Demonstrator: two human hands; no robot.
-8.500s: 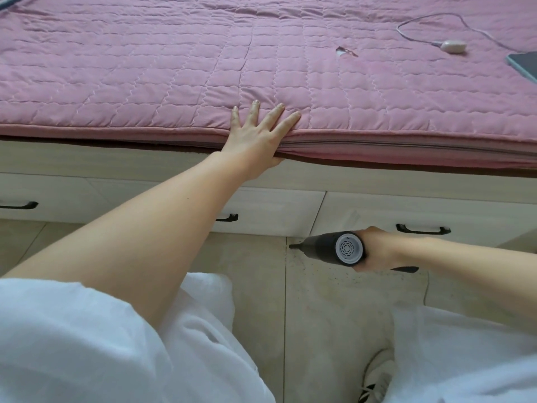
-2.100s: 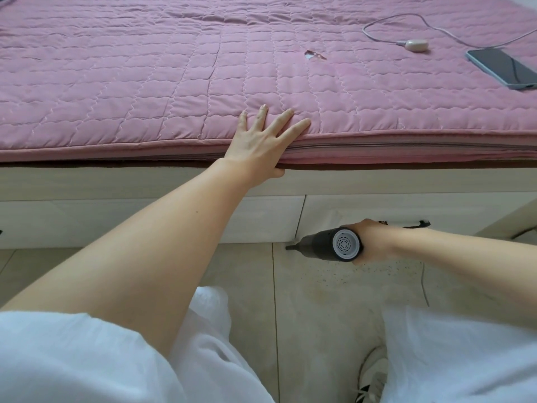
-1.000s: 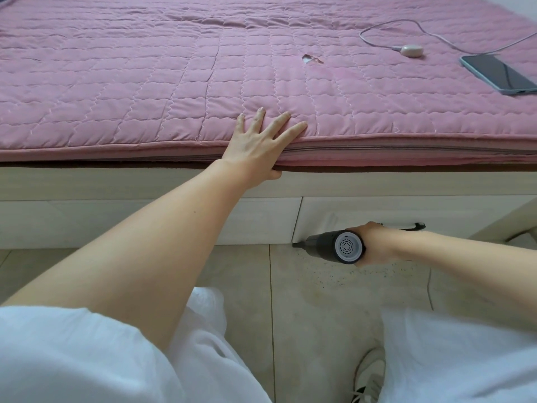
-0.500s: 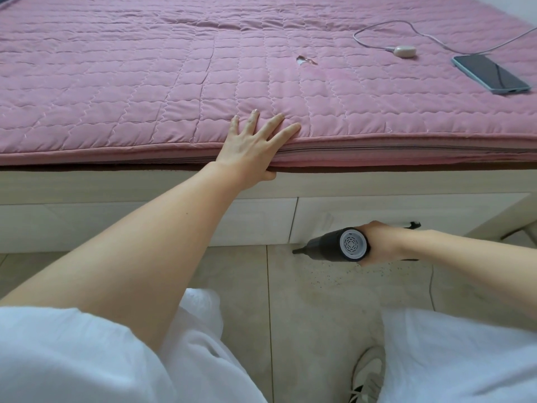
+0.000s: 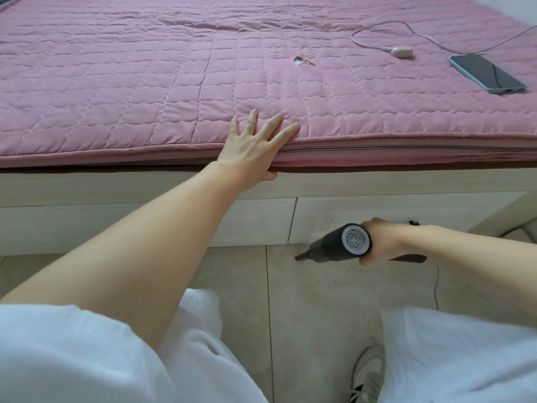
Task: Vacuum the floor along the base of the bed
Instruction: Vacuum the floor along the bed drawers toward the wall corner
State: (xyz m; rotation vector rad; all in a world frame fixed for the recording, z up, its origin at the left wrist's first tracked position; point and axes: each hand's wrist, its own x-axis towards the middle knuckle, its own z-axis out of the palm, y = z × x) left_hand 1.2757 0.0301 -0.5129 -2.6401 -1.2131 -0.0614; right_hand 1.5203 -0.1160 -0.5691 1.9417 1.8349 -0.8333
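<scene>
My right hand [image 5: 380, 242] grips a black handheld vacuum [image 5: 334, 247] with a round grey vent at its rear. Its narrow nozzle points left and down and its tip sits on the beige tile floor [image 5: 319, 301] close to the bed's white drawer base [image 5: 255, 222]. Dark specks lie scattered on the tile below and to the right of the vacuum. My left hand [image 5: 255, 144] rests flat, fingers spread, on the edge of the pink quilted mattress [image 5: 145, 82].
A phone [image 5: 486, 73] and a small white device on a cable [image 5: 402, 51] lie on the bed at the far right. The quilt has a small tear [image 5: 302, 61]. My white clothing and a shoe [image 5: 367, 373] fill the bottom of the view.
The vacuum and my right hand have shifted slightly to the right along the bed base. My left hand stays pressed on the mattress edge. The view has tilted a little.
</scene>
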